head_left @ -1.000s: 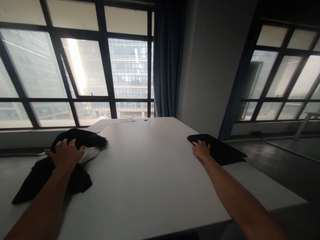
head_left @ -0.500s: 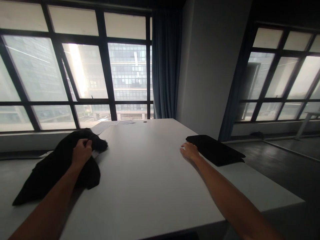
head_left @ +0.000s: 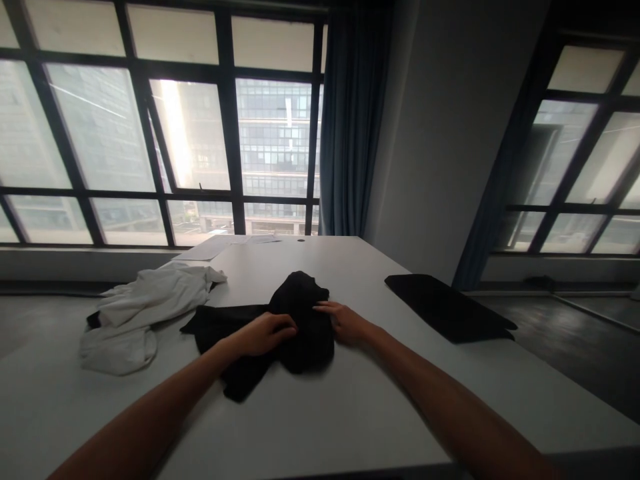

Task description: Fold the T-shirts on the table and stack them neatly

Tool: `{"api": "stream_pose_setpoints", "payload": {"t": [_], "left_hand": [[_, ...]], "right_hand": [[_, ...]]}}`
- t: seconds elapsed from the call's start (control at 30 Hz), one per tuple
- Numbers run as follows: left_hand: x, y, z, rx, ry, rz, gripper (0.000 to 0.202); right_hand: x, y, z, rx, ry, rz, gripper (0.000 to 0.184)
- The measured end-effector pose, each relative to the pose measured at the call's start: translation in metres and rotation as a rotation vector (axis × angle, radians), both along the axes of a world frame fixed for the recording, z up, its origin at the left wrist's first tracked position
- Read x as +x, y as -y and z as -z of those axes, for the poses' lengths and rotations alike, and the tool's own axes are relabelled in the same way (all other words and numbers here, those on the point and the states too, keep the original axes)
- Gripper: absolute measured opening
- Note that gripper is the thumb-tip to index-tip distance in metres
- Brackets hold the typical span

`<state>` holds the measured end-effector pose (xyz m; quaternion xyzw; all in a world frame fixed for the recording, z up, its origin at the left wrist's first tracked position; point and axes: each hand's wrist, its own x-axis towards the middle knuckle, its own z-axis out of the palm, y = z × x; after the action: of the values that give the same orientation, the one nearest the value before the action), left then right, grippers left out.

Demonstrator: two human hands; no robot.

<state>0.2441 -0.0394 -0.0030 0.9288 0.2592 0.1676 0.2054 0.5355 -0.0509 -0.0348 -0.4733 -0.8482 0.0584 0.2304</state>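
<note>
Inside the worktop's [head_left: 350,420] near edge, loosely curled left hand [head_left: 267,333] and right hand [head_left: 347,325], grip unclear, touch newly separated black cloth [head_left: 307,350].

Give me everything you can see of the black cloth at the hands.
The black cloth is plain and dark, looks like soft fabric, and lies crumpled on the white table. A rounded, bunched part stands to the right; flatter flaps stretch left and toward the wearer. The left hand rests on its middle, and the right hand is at its right edge; how firmly either grips is unclear. It lies right of the white cloth. It is too dark to make out seams.
</note>
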Motion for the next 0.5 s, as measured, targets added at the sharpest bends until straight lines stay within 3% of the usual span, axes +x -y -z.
{"api": "stream_pose_setpoints", "payload": {"t": [0.07,0.17,0.27,0.33,0.4,0.5], "left_hand": [[-0.019,-0.01,-0.009,0.127,-0.098,-0.213,0.037],[-0.047,-0.029,-0.011,0.199,-0.303,-0.488,0.043],[-0.069,-0.045,-0.001,0.157,-0.433,-0.603,0.058],[-0.078,-0.053,0.006,0.115,-0.48,-0.635,0.066],[-0.085,-0.061,0.01,0.053,-0.501,-0.642,0.069],[-0.095,-0.072,0.01,-0.039,-0.489,-0.562,0.068]], "right_hand": [[-0.004,0.002,-0.003,-0.006,0.099,0.089,0.049],[-0.002,0.002,-0.012,0.017,0.3,0.351,0.029],[0.012,0.002,-0.024,0.006,0.467,0.633,0.023],[0.029,0.003,-0.032,-0.047,0.484,0.735,0.02],[0.049,0.004,-0.04,-0.109,0.406,0.698,0.019],[0.078,0.008,-0.047,-0.133,0.141,0.467,0.02]]}}
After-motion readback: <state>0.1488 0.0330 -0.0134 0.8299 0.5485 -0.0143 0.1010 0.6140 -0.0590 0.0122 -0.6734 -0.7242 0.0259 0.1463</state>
